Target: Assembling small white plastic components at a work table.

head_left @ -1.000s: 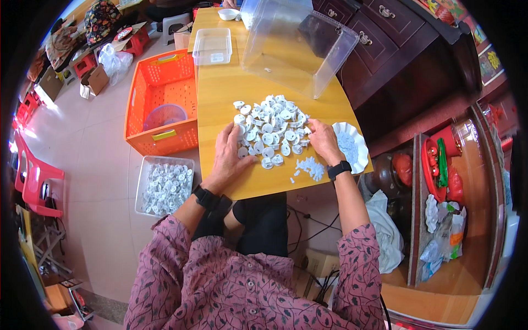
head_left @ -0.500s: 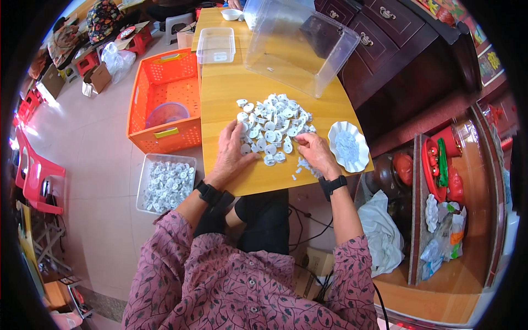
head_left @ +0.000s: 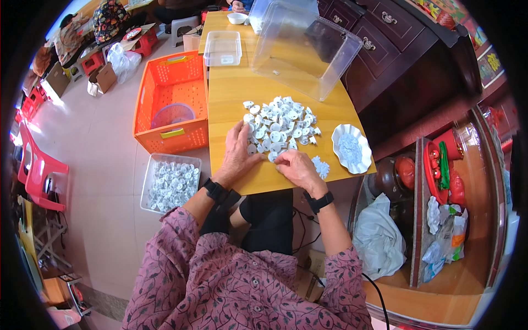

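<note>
A heap of small white round plastic parts (head_left: 283,121) lies on the yellow wooden table. My left hand (head_left: 236,155) rests at the heap's left edge, thumb apart from the fingers, touching the outermost parts. At the near edge of the heap, my right hand (head_left: 300,169) pinches a white round plastic part (head_left: 273,157), its fingertips partly hiding it. Beside that hand is a little pile of pale blue bits (head_left: 320,167). A white scalloped dish (head_left: 362,163) with more such bits stands to the right.
A clear tub (head_left: 144,198) of similar parts sits lower left, below an orange crate (head_left: 176,142). Clear containers (head_left: 223,60) and a large tilted clear bin (head_left: 300,88) occupy the table's far side. Dark drawers (head_left: 379,55) stand at the right. Another person's hand (head_left: 238,6) shows at the far end.
My right hand has moved left, from the heap's right side to its near edge, uncovering the pale blue bits. My left hand stays by the heap. The whole view has shifted slightly.
</note>
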Available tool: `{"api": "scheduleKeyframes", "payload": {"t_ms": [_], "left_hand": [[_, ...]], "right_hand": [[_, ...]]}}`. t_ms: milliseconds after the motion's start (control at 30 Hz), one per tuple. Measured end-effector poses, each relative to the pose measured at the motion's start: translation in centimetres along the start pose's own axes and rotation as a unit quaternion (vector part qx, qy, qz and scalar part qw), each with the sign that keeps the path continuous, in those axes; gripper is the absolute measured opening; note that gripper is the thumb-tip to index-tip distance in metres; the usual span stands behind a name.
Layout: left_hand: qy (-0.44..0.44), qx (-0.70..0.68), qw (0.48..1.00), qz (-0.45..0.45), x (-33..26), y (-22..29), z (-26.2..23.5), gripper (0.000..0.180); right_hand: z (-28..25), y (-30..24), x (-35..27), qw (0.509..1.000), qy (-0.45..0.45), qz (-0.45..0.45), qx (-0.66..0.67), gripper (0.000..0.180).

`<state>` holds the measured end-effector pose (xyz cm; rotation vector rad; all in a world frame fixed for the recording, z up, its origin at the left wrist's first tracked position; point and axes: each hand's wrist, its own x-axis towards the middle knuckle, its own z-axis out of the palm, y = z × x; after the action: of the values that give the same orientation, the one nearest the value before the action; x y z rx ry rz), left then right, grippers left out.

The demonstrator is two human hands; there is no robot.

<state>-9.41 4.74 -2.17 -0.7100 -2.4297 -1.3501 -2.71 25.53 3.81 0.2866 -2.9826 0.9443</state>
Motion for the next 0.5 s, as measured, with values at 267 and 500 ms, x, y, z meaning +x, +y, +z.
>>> {"api": "scheduleKeyframes", "payload": {"t_ms": [267, 500], "left_hand": [[0.003, 0.018, 1.0, -0.002, -0.3, 0.1, 0.3, 0.1], [0.001, 0.037, 0.999, -0.006, -0.3, 0.0, 0.6, 0.101]], "right_hand": [[1.0, 0.5, 0.2, 0.995, 0.1, -0.015, 0.02, 0.017], [1.2, -3.6, -5.6, 0.99, 0.12, -0.002, 0.078, 0.017]]}}
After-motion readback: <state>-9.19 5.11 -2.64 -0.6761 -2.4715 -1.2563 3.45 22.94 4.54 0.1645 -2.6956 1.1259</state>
